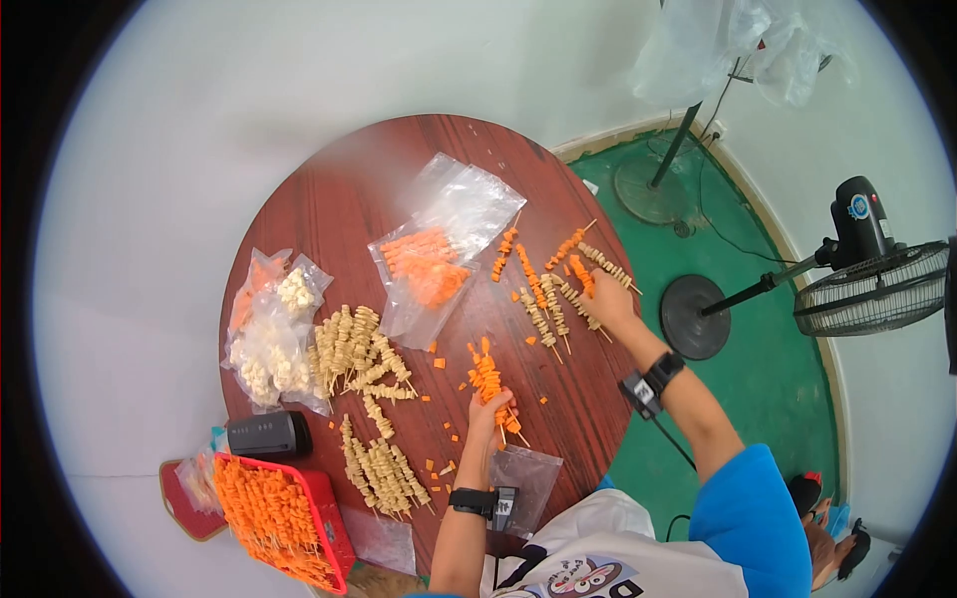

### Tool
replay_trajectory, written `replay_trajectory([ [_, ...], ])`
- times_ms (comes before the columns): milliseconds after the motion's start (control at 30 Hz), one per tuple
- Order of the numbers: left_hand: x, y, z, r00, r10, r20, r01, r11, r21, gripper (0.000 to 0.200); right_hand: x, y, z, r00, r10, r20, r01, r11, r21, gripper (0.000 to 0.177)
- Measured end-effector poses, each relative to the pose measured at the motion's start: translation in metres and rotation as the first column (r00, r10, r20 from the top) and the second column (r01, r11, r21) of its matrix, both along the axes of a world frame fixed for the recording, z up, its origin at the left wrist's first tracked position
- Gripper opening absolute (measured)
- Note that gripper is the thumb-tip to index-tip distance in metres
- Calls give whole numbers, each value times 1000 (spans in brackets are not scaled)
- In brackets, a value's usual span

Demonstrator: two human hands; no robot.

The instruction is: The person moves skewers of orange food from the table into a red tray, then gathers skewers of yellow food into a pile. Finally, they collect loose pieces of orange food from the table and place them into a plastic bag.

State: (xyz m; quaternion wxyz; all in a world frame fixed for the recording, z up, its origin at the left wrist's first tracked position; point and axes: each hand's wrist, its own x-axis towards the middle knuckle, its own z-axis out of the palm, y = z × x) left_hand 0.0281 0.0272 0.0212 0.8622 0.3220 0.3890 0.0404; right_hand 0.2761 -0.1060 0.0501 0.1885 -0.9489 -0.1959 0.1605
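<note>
My left hand (490, 409) is closed around a bunch of orange skewers (484, 371), pieces of an orange food threaded on sticks, near the table's front edge. Farther right, my right hand (610, 301) pinches another orange skewer (581, 273); its fingertips are partly hidden. Around that hand lie several loose skewers, among them a tan skewer (604, 265) and an orange skewer (504, 253). Between the hands, small orange scraps (530, 341) dot the wood. A flat clear bag (528, 480) lies just below my left wrist.
Left on the round table (399, 149) are piles of tan skewers (349, 344), bags of white pieces (267, 371) and a black speaker-like box (269, 435). A bag of orange skewers (427, 269) lies mid-table. A red basket (334, 528) holds many orange skewers. A fan (867, 289) stands right.
</note>
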Motion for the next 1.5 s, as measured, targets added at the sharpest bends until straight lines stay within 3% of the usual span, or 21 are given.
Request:
replay_trajectory([
  [67, 6, -10, 16, 997, 67, 32, -66, 997, -41, 25, -32, 6, 11, 995, 72, 68, -89, 953, 290, 30],
  [200, 22, -26, 31, 974, 180, 140, -153, 971, -184, 22, -105, 17, 24, 863, 486, -136, -378, 801, 465, 36],
  [300, 17, -21, 5, 967, 170, 190, -143, 979, -148, 24, -120, 19, 29, 786, 615, 54, -569, 687, 453, 40],
  [367, 17, -20, 27, 963, 216, 158, -198, 973, -122, 24, -86, 28, 47, 603, 677, -421, -366, 705, 608, 34],
  [400, 13, -17, 27, 962, 225, 157, -208, 971, -118, 24, -62, 36, 56, 589, 530, -609, -213, 830, 516, 31],
  [433, 6, -13, 25, 959, 223, 173, -206, 972, -108, 24, -30, 45, 18, 788, 543, -290, -368, 793, 485, 25],
  [467, 0, -9, 22, 956, 221, 191, -206, 974, -97, 23, -3, 50, 22, 868, 476, 142, -490, 868, 85, 17],
  [533, -13, -4, 19, 955, 243, 172, -229, 968, -101, 24, 51, 57, -15, 720, 444, 534, -396, 894, -209, 20],
  [600, -26, -3, 17, 965, 203, 166, -184, 975, -124, 25, 84, 52, -37, 563, 645, 517, -488, 764, -423, 22],
  [733, -59, -6, 36, 957, 246, 155, -225, 964, -140, 25, 110, 64, -36, 469, 802, 370, -648, 597, -473, 22],
  [800, -76, -8, 41, 953, 281, 115, -268, 956, -115, 25, 115, 73, -15, 573, 660, 485, -568, 747, -345, 21],
  [833, -85, -7, 41, 948, 307, 77, -301, 950, -84, 25, 113, 79, -4, 647, 589, 484, -576, 794, -194, 20],
  [867, -93, -7, 39, 946, 315, 73, -309, 947, -86, 25, 104, 87, 4, 644, 595, 481, -583, 789, -195, 20],
  [933, -107, -8, 33, 933, 353, 66, -347, 934, -91, 25, 81, 102, 13, 943, 323, 84, -330, 939, 95, 22],
  [1067, -107, -8, 35, 915, 396, 75, -390, 917, -83, 26, 46, 114, -21, 987, 150, -59, -145, 986, 77, 38],
  [1167, -101, -8, 49, 896, 433, 101, -427, 901, -75, 26, 41, 116, -45, 979, 176, -102, -176, 984, 11, 41],
  [1267, -107, -6, 56, 887, 441, 137, -439, 898, -46, 27, 25, 117, -16, 978, 140, -153, -128, 988, 84, 36],
  [1300, -112, -5, 56, 881, 451, 141, -449, 892, -45, 27, 22, 117, -12, 977, 152, -150, -140, 986, 87, 36],
  [1367, -127, -4, 55, 894, 431, 122, -428, 902, -48, 29, 18, 117, -5, 977, 207, -47, -146, 815, 560, 29],
  [1400, -131, -4, 58, 887, 447, 119, -445, 895, -46, 29, 18, 120, 4, 973, 225, -51, -158, 812, 561, 29],
  [1500, -137, -6, 73, 888, 430, 166, -429, 902, -43, 31, 32, 134, 28, 808, 461, 366, -567, 778, 271, 28],
])
